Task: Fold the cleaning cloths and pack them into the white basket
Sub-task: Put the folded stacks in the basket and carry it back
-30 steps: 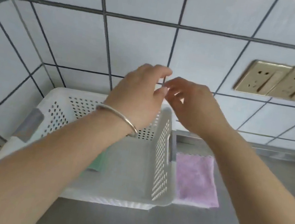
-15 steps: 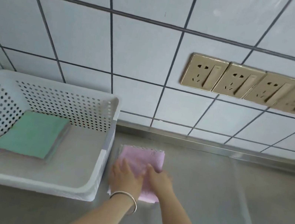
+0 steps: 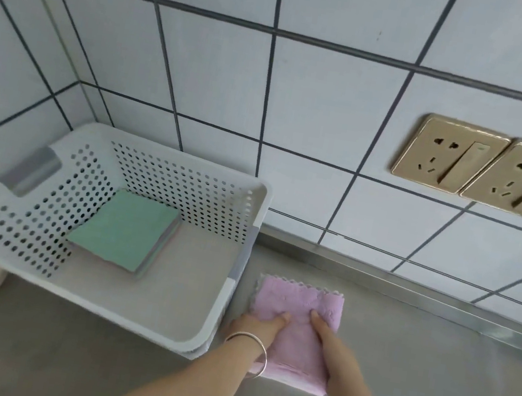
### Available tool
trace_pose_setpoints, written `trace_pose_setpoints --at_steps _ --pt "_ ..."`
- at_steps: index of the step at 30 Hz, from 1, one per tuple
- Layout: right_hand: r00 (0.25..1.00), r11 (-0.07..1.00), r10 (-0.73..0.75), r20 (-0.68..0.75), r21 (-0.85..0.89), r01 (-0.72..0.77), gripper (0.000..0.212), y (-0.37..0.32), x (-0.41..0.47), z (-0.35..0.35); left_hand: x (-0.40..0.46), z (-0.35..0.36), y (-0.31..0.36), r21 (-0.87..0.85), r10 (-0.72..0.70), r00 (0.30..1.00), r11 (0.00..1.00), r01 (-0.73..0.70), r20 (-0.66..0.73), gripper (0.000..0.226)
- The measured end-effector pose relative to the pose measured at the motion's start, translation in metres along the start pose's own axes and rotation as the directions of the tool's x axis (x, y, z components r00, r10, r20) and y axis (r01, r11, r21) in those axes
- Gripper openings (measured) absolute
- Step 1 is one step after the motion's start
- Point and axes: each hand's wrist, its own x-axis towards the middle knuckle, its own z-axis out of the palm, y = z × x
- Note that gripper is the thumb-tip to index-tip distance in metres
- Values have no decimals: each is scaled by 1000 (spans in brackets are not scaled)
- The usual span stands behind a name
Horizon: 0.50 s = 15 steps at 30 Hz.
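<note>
Both my hands are low in the frame on the pink cloth: left hand and right hand grip its near part, fingers curled into the fabric, on the counter right beside the basket. Further up left, folded cloths, green on top, already sit inside. So I'd say this one's left to pack.
</note>
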Motion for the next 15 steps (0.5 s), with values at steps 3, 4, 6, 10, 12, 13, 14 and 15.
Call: trace_pose_setpoints --at_steps 3,4,6,10,12,13,14,15 --pt "998 997 -56 -42 44 58 66 -8 -32 -15 -20 3 9 -20 36 999 999 -36 25 93" --pt "993 994 -89 -73 53 93 66 -12 -46 -21 -32 3 13 -48 73 997 996 -72 26 90" --pt "967 976 -203 -152 51 213 65 -24 -79 -31 -59 -1 24 -114 204 978 973 -199 32 75" --pt "823 858 -489 -290 7 513 55 -60 -161 -35 -132 -39 42 -146 593 802 789 -597 -74 53" --pt "725 739 -645 -240 44 672 57 -77 -206 -23 -164 -79 47 -60 751 634 635 -770 -187 57" --pt "689 689 -704 -171 68 722 65 -83 -222 -16 -175 -102 48 -12 797 550 566 -824 -249 59" --pt "661 652 -744 -95 108 750 72 -89 -235 -4 -183 -128 46 20 826 472 501 -865 -308 56" --pt "638 626 -769 -32 161 763 73 -94 -243 10 -187 -153 44 44 841 407 450 -892 -357 51"
